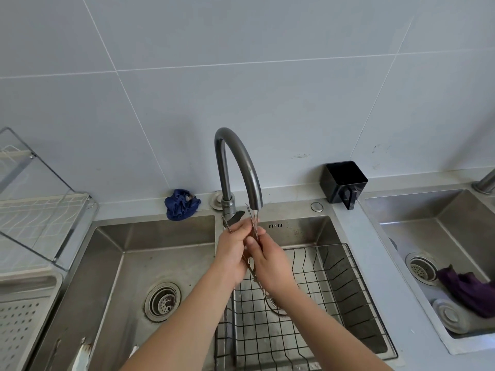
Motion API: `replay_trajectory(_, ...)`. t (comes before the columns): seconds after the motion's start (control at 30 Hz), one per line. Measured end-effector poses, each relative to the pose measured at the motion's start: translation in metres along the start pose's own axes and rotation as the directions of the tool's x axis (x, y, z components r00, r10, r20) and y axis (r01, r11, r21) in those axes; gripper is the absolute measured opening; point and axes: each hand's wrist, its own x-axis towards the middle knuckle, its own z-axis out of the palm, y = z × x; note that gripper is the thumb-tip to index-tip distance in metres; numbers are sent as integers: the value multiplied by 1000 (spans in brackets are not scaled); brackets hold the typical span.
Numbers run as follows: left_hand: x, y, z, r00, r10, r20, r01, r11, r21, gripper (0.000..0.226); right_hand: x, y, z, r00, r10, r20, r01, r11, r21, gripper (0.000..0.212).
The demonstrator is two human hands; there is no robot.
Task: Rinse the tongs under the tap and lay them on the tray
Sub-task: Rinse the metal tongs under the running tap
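Steel tongs (253, 231): light, stiff, wet-slick; serrated tips at twelve o'clock under the tap (251, 180).
Grip: left hand (231, 253) and right hand (270, 263) both clasp the tongs mid-arm; hold there.

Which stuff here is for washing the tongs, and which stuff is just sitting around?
For the job: tongs, held by the left hand and right hand; tap; perforated tray at far left.

Just lying about: blue cloth, black cup, purple cloth, wire basket.
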Motion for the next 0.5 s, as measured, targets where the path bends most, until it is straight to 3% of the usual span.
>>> replay_trajectory(0.2, -1, 10, -10, 998, -58, 29, 62, 978, -197, 27, 25, -21, 8, 999, -31, 32, 34, 994, -108, 57)
replay_trajectory(0.37, 4, 17, -16, 999, -7, 34, 14, 975, -223, 27, 3, -3, 12, 997, 33, 67, -25, 992, -121, 29)
replay_trajectory(0.43, 6, 16, -19, 999, 7, 46, 5, 970, -244, 27, -16, 10, 9, 973, 115, 201, -137, 985, 102, 30)
replay_trajectory(0.5, 5, 10, -18, 997, -15, 80, 34, 969, -246, 27, -24, 13, 1, 928, 147, 343, -268, 902, 339, 43)
